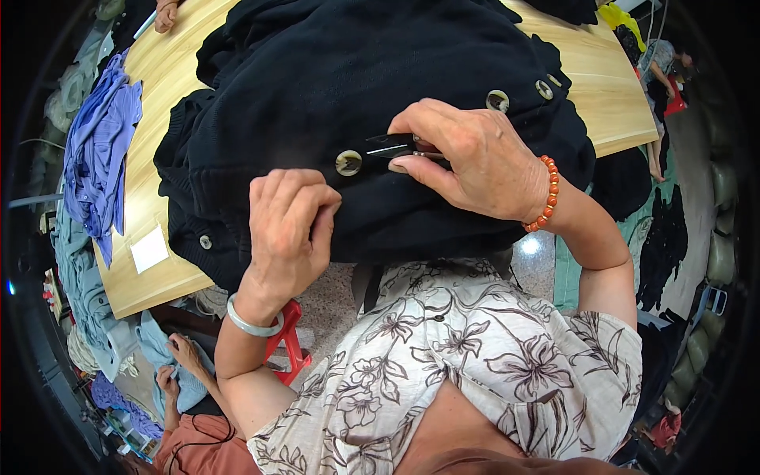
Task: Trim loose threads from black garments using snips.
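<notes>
A black knit cardigan (301, 95) lies bunched in front of me, its big mottled buttons running along the front edge. My left hand (286, 218) is closed, fingers curled and pinching the cardigan's edge just left of a round button (348, 163). Thread snips (393, 149) with dark blades are in my right hand (483, 162), between thumb and fingers. Their tips point left, a short way from that same button. Farther right along the edge are another button (497, 101) and one more (544, 90).
The wooden table (190, 273) carries a white card (149, 250) and purple garments (103, 150) at its left edge. A person's hand (166, 16) rests at the far left. Lower left, a co-worker handles a pale blue garment (192, 388) near a red stool (291, 344).
</notes>
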### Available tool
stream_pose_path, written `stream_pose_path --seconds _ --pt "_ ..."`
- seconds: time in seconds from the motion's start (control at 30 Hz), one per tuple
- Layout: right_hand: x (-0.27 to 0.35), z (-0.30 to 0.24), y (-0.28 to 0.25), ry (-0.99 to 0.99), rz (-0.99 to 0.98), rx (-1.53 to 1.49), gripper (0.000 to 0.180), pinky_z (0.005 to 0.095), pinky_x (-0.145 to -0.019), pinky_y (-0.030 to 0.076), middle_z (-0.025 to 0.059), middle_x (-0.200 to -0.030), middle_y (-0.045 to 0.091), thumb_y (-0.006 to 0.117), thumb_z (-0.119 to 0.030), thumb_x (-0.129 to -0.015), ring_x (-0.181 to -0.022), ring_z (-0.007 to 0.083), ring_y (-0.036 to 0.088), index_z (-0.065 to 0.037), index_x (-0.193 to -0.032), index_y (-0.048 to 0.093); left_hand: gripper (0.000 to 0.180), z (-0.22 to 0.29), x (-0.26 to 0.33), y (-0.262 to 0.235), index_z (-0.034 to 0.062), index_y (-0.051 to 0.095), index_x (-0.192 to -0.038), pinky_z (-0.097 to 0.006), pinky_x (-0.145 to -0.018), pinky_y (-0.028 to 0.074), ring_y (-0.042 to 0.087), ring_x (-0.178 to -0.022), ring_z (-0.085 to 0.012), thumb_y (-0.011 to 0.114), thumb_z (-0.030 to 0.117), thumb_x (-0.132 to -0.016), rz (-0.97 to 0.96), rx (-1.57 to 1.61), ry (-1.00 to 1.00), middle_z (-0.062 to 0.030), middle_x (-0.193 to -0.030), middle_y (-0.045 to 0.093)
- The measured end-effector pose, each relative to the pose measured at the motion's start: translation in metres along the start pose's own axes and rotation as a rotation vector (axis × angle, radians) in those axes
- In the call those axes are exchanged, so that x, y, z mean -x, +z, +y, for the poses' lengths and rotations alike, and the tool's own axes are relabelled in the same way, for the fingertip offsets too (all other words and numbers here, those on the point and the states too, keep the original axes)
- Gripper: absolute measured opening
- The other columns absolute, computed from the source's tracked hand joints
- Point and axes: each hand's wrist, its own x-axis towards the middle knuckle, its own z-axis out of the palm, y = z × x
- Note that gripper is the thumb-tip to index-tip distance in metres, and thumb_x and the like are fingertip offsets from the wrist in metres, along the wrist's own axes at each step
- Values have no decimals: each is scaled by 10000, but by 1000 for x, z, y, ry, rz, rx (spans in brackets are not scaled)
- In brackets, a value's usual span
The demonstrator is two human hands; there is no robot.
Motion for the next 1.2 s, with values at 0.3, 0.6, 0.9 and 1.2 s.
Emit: stream_pose_path --seconds 0.3,0.6,0.9,1.2 --pt "-16 -19 49 15 46 76 397 312 -616 559 33 -932 635 864 -235 -743 -703 203 698 -88 -1035 638 258 14 21 5 55 657 -905 -385 -831 412 585 -823 -241 756 -43 -687 104 35 -25 -57 -922 627" --pt "-7 -5 56 10 172 -96 307 314 -582 511 54 -857 594 793 11 -703 -643 215 657 -38 -912 574 240 8 29 12 56 676 -924 -380 -867 416 621 -893 -241 776 -25 -721 235 -30 -73 -64 -971 660" --pt "5 -4 50 113 84 -464 203 235 -602 466 54 -877 688 723 73 -838 -694 100 633 7 -1029 701 515 16 -4 33 45 619 -1234 -415 -883 402 581 -1010 -279 800 116 -757 187 -172 -194 -106 -1099 612" --pt "48 2 19 298 177 -517 306 236 -772 571 100 -989 742 596 149 -862 -899 144 736 42 -1136 677 262 7 -19 50 60 587 -903 -399 -741 434 568 -856 -285 693 -37 -683 240 -134 -152 -86 -922 571"
